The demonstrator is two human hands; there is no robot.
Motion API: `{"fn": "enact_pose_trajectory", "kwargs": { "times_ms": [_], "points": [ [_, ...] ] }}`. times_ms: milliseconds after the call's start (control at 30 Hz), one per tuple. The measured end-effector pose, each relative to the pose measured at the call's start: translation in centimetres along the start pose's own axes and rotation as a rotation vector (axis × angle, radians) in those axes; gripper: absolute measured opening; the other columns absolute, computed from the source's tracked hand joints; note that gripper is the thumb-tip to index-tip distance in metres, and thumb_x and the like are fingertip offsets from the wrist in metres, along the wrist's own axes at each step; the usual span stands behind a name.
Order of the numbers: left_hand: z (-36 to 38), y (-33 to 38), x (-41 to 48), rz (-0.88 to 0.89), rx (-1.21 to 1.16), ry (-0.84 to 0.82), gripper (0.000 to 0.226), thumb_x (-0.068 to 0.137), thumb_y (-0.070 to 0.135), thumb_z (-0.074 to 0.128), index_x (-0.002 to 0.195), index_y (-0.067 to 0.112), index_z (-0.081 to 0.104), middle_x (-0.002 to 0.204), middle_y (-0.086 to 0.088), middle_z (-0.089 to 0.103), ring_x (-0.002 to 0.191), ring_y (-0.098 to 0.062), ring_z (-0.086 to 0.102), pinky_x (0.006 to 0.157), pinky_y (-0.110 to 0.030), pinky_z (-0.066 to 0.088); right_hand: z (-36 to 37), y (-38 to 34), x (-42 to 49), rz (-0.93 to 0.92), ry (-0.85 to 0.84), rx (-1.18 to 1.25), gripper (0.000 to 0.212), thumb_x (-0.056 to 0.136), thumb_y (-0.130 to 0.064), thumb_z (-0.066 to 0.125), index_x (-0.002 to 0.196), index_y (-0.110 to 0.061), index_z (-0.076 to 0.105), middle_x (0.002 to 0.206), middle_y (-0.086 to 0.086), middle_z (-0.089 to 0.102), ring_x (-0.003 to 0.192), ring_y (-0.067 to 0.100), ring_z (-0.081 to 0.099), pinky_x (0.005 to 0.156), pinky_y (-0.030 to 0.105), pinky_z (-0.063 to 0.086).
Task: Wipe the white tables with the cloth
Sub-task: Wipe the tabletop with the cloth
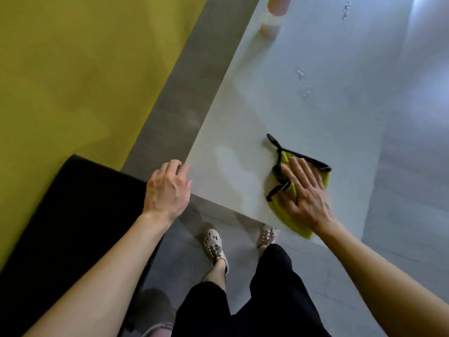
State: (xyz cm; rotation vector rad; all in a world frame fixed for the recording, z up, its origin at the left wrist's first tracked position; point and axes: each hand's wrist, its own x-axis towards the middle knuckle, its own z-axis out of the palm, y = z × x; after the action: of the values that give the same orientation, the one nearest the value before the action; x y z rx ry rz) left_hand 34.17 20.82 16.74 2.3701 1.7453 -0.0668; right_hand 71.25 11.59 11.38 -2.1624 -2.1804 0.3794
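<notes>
Wipe step in progress, near corner of the white tabletop. To do it well: keep the palm flat on the cloth with even downward pressure, sweep in overlapping passes away from the near edge and up toward the wet droplets further along the surface; a second patch of droplets sits near the far end and will need a pass too. The cloth is yellow-green with black trim, folded and bunched, and its near end overhangs the tabletop edge a bit, so pulling it inward first would likely stop it sliding off. Right hand: spread flat, fingers extended and slightly splayed, pressing on top of the cloth, not pinching or gripping it. Left hand: loosely curled, holding nothing, fingertips at or just touching the tabletop's corner edge, probably bracing; contact hard to confirm. A peach-coloured object stands at the far left edge; the wipe should go around it.
</notes>
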Motion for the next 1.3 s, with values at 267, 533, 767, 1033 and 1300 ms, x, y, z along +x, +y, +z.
{"fn": "enact_pose_trajectory", "kwargs": {
  "times_ms": [267,533,767,1033,1300],
  "points": [
    [-0.9,8.2,6.0,0.097,0.018,-0.363,0.131,0.08,0.074,0.08,0.173,0.031,0.0,0.181,-0.007,-0.007,0.169,-0.026,-0.006,0.134,-0.046,0.004,1.3,-6.7,6.0,0.051,0.018,0.012,0.089,0.102,-0.073,0.044,0.175,-0.031,0.013,0.183,0.007,-0.003,0.169,0.027,-0.011,0.135,0.061,0.004],
    [-1.2,16.2,14.0,-0.016,0.144,-0.57,0.171,0.058,0.084,0.088,0.162,0.034,-0.038,0.171,-0.015,-0.041,0.16,-0.043,-0.033,0.13,-0.072,0.005,-1.6,9.8,2.2,-0.014,0.017,0.052,0.078,0.106,-0.059,0.053,0.173,-0.036,0.02,0.183,-0.004,0.005,0.17,0.02,-0.002,0.134,0.057,0.017],
    [0.7,22.7,18.9,-0.11,0.139,-0.557,0.18,0.045,0.083,0.093,0.16,0.04,-0.039,0.169,-0.023,-0.041,0.158,-0.057,-0.025,0.116,-0.088,0.018,-4.1,16.5,13.2,0.452,0.147,0.026,0.082,0.103,-0.066,0.04,0.174,-0.032,0.016,0.183,0.004,0.004,0.17,0.024,-0.004,0.135,0.058,0.006],
    [0.9,22.7,19.0,-0.119,0.202,-0.564,0.182,0.041,0.088,0.088,0.157,0.039,-0.043,0.171,-0.025,-0.035,0.16,-0.059,-0.017,0.117,-0.084,0.028,-3.2,16.6,8.9,-0.442,-0.101,0.057,0.082,0.104,-0.059,0.055,0.174,-0.035,0.019,0.183,0.0,0.005,0.17,0.025,-0.003,0.137,0.052,0.001],
    [1.0,22.5,19.1,-0.127,0.207,-0.549,0.18,0.043,0.085,0.091,0.159,0.041,-0.039,0.172,-0.022,-0.036,0.16,-0.056,-0.02,0.12,-0.082,0.022,-7.9,25.6,22.4,0.273,0.108,0.063,0.082,0.103,-0.073,0.032,0.174,-0.034,0.016,0.183,0.002,0.005,0.17,0.024,-0.005,0.135,0.059,0.004]
  ]
}}
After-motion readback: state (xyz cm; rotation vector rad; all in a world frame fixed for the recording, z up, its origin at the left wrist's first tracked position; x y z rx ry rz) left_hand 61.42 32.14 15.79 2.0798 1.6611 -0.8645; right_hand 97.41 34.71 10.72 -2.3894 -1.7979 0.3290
